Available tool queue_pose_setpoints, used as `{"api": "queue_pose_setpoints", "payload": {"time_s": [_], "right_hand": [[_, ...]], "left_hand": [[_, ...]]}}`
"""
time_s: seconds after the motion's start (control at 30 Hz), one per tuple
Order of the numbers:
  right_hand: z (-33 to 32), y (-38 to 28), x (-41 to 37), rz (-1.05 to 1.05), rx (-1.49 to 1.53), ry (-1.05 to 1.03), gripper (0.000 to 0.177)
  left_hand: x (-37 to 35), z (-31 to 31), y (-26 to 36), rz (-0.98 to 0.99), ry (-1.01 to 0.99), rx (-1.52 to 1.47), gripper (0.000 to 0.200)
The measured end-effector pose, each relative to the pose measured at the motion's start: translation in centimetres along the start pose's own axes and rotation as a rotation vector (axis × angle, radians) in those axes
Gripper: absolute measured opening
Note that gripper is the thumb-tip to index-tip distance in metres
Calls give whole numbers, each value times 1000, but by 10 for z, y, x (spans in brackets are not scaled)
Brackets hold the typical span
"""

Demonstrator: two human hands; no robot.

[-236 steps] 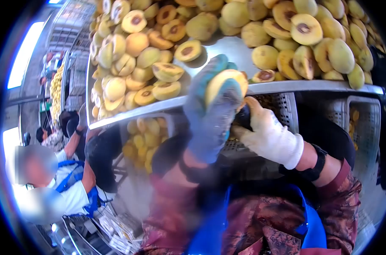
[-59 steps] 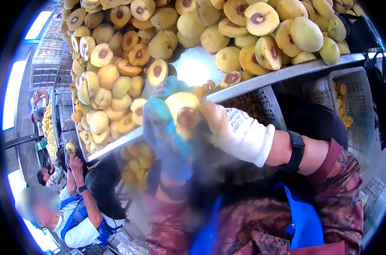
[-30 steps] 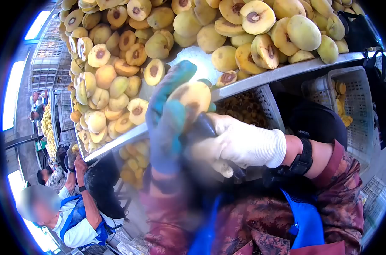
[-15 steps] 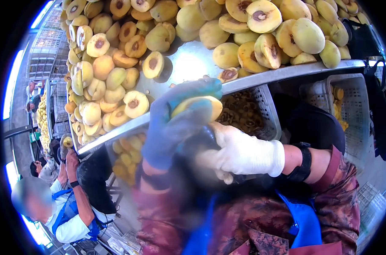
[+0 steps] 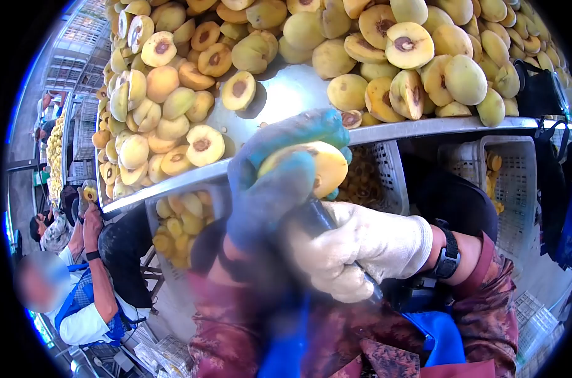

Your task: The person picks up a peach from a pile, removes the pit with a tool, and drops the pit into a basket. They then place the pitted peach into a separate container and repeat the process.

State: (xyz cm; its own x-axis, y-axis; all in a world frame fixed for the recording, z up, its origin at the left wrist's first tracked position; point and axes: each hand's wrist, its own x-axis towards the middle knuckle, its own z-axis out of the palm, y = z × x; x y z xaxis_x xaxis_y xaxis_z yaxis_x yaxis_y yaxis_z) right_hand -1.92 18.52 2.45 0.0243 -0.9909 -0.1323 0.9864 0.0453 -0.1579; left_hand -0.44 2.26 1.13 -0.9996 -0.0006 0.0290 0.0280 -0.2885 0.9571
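Observation:
My left hand [image 5: 267,183], in a blue-green glove, is closed around a yellow peach half [image 5: 332,171] in front of the table edge. Just below it, my right hand [image 5: 368,249] in a white knitted glove grips a dark-handled tool [image 5: 322,215]. The tool's handle runs through the fist and comes out below the fingers. Its working end is hidden by the left hand and blur, so its kind does not show. Many peach halves [image 5: 205,143], several with brown pits in the cut face, lie heaped on the metal table [image 5: 286,94].
Under the table edge [image 5: 424,131] stand a crate of brown pits [image 5: 363,179], a crate of yellow peach pieces [image 5: 179,230] and a pale crate [image 5: 515,195] at right. A co-worker [image 5: 90,283] in a blue vest sits at left.
The peach half has turned, showing more of its orange side. My right hand has shifted slightly down, with more of the tool's handle showing. The whole view has shifted a little.

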Motion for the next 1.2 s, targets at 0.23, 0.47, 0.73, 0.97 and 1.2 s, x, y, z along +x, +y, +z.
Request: {"api": "queue_pose_setpoints", "payload": {"time_s": [0.23, 0.47, 0.73, 0.97, 1.2], "right_hand": [[15, -13, 1, 10, -327, 193, 20], [3, -4, 5, -303, -1381, 729, 37], [-30, 8, 15, -673, -1791, 785, 19], [-29, -1, 16, -662, -2237, 953, 18], [-56, 2, 8, -274, -2443, 778, 23]], "left_hand": [[1, -2, 5, 51, 57, 27, 67], [-3, -3, 8, -8, 100, 18, 51], [-1, 8, 9, -20, 219, 113, 46], [-9, -3, 18, -32, 275, 296, 36], [-109, -133, 79, -148, 405, 1293, 46]]}}
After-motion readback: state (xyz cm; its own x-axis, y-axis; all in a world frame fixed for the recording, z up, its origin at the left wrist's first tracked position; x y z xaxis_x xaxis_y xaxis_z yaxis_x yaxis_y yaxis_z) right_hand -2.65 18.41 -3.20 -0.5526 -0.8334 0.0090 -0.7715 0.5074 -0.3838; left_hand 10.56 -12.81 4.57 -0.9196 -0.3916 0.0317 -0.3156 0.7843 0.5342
